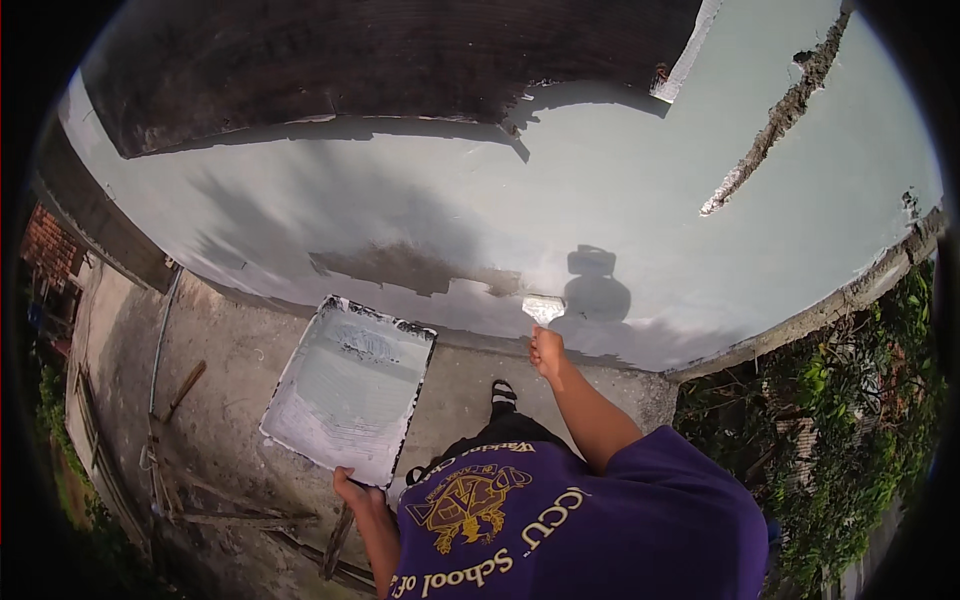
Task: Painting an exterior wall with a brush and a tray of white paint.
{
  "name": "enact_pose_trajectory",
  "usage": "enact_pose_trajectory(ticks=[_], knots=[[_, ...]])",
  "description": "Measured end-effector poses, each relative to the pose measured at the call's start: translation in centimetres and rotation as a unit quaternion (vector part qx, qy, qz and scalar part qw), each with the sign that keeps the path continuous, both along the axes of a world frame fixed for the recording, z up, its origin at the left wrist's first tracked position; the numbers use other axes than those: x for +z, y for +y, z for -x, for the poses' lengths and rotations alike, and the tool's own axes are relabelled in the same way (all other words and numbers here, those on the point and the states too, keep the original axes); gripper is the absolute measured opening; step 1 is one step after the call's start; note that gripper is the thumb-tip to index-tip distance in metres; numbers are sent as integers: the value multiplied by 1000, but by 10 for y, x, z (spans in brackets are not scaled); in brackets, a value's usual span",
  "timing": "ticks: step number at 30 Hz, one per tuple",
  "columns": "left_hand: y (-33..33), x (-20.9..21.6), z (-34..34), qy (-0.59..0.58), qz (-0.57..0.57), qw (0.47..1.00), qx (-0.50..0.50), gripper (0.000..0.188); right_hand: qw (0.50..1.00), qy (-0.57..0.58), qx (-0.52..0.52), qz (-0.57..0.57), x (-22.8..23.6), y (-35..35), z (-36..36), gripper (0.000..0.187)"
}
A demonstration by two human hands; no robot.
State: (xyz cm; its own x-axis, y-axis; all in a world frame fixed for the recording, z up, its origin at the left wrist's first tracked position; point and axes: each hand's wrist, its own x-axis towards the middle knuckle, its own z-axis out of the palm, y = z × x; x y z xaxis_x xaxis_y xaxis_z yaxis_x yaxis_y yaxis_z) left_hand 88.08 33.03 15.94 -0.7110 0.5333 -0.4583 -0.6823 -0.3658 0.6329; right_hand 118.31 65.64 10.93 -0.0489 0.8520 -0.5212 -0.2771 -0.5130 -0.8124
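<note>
The right hand grips a brush at the wall; the left hand clasps the tray by its near edge, where a slackening hold could tip out paint.

Right hand extended, left hand low — both curled

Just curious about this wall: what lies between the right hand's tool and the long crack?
In the head view, a dark shadow beside the tool, then pale wall up to the crack.
</note>
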Motion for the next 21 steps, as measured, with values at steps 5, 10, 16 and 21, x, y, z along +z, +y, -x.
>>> enact_pose_trajectory(ticks=[5,10,16,21], knots=[[-11,-5,4,-2,0,1000,-3,73,998,38,-40,21,85,3,19,31],[-15,-16,11,-3,-8,1000,-2,75,966,-67,-72,-240,88,-10,27,39],[-9,1,1,9,10,999,-42,74,952,-252,-98,-142,-64,32,-27,48],[-32,-9,3,3,-2,1000,-9,72,985,-87,-86,120,-10,18,-14,45]])
